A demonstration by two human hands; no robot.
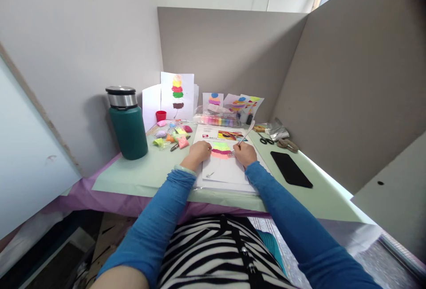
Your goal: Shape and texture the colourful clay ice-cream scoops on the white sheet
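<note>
The left hand (199,150) curls at the left edge of the white sheet (229,173), probably steadying it; whether it pinches anything, I cannot tell. Yellow-green, maroon and pink bands (221,151) lie between the hands. The right hand (245,154) grips a fork (246,132), tilted seemingly so its tines reach them. Around, left to right: green bottle (128,131), clay lumps (183,142), scissors (262,141), black phone (291,169), none blocking the fork.

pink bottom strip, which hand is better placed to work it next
Probably the right hand: it holds the fork, its tines at the strip. The left hand is at the left edge of the paper.
</note>
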